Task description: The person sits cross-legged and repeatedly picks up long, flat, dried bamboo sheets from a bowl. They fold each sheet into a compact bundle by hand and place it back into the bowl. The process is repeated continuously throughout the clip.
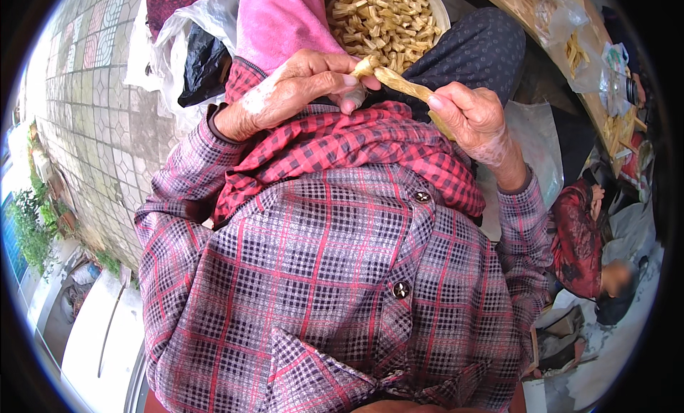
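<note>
Holding, left hand: we have our left hand (303,82) closed in a pinch, thumb and fingers on the bunched end of a tan strip (402,84).
Gripping, right hand: our right hand (474,117) closes on the same strip between thumb and curled fingers, with a short tail showing below it.
Strip: it spans the gap between our two hands, its long axis running from the left fingertips rightward and slightly back toward our body.
Bunched end: it lies at our left fingertips; we cannot tell whether it is a finished knot or a loose fold.
Bowl: just beyond our hands sits a pale bowl (444,13) heaped with short tan pieces (381,28); our left fingertips look nearer to it than our right hand.
Left side: a pink cloth (278,28) lies just beyond our left hand, a black plastic bag (203,68) farther left.
Right side: well out past our right hand, we see a wooden table (514,1).
</note>
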Available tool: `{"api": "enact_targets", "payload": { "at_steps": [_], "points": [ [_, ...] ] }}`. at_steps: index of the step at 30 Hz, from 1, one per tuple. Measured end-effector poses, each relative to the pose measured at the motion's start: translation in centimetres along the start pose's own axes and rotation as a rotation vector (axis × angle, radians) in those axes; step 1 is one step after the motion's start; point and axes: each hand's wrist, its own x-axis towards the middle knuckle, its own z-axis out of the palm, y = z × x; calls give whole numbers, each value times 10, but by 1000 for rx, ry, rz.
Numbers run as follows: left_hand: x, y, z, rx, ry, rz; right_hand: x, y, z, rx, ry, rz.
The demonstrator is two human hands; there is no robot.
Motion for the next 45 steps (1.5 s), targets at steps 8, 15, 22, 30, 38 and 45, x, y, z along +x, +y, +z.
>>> {"api": "enact_targets", "payload": {
  "at_steps": [8, 15, 22, 30, 38, 45],
  "points": [
    [-5, 15, 8, 268, 60, 19, -3, 0, -1, -11, -27, 4],
    [-21, 28, 0, 454, 21, 166, -3, -7, -4, -6, -80, -76],
    [-9, 34, -3, 602, 67, 174, 4, -8, 3, 8, -45, -79],
    [3, 41, 9, 644, -20, 71, 1, -10, -3, 16, -48, -38],
    [-9, 55, 1, 453, 344, 153, -1, 7, -7, 20, 13, 34],
    [-11, 51, 2, 539, 637, 338, -11, 26, -10, -259, 334, 141]
  ]
}}
